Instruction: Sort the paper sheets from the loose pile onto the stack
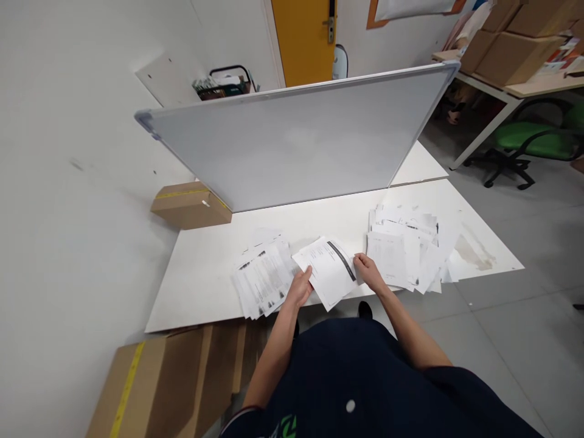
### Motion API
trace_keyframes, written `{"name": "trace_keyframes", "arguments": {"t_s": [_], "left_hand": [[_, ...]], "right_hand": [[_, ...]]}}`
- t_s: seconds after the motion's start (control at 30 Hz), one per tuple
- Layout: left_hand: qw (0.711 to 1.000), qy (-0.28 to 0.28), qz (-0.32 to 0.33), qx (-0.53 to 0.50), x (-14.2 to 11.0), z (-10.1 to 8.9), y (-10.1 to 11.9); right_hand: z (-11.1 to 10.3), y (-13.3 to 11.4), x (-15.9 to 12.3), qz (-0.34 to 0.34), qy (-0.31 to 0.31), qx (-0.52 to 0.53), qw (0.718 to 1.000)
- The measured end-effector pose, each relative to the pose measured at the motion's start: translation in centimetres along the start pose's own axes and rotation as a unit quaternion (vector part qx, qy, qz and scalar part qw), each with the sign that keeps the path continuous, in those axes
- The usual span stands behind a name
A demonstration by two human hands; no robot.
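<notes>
Just below centre, my left hand [300, 288] and right hand [368, 272] pinch printed sheets [325, 267], one at each side. Left pile [264, 277], right pile [387, 255]: both on the white surface [196, 274].

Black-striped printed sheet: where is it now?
Near the head view's middle, the sheet is held by the left hand and right hand, between the left paper pile and the right paper pile.

i see a thin batch of white printed sheets [325, 274] held up at a slant, slightly bowed, a black band running diagonally on the top page, over the table [191, 283].
</notes>
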State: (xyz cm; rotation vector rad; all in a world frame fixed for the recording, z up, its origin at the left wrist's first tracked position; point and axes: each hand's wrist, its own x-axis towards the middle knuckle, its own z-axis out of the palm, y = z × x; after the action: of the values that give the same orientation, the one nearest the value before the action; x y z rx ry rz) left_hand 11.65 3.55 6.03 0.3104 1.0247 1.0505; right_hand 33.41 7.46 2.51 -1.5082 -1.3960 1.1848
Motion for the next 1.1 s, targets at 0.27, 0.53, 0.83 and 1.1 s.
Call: {"name": "trace_keyframes", "arguments": {"t_s": [0.27, 0.53, 0.83, 1.1], "left_hand": [[0.985, 0.002, 0.083, 0.154, 0.6, -2.0, -0.8], [0.947, -0.050, 0.165, 0.272, 0.5, -3.0, 0.3], [0.935, 0.000, 0.188, 0.301, 2.0, -3.6, -1.6], [0.908, 0.037, 0.240, 0.342, 2.5, -5.0, -1.7]], "right_hand": [[0.5, 0.3, 0.1, 0.017, -0.018, 0.011, 1.000], [1.7, -1.1, 0.8, 0.016, -0.201, 0.257, 0.945], [4.1, -0.5, 0.9, 0.010, -0.122, 0.231, 0.965], [3.9, 0.2, 1.5, -0.003, -0.147, 0.168, 0.975]]}}
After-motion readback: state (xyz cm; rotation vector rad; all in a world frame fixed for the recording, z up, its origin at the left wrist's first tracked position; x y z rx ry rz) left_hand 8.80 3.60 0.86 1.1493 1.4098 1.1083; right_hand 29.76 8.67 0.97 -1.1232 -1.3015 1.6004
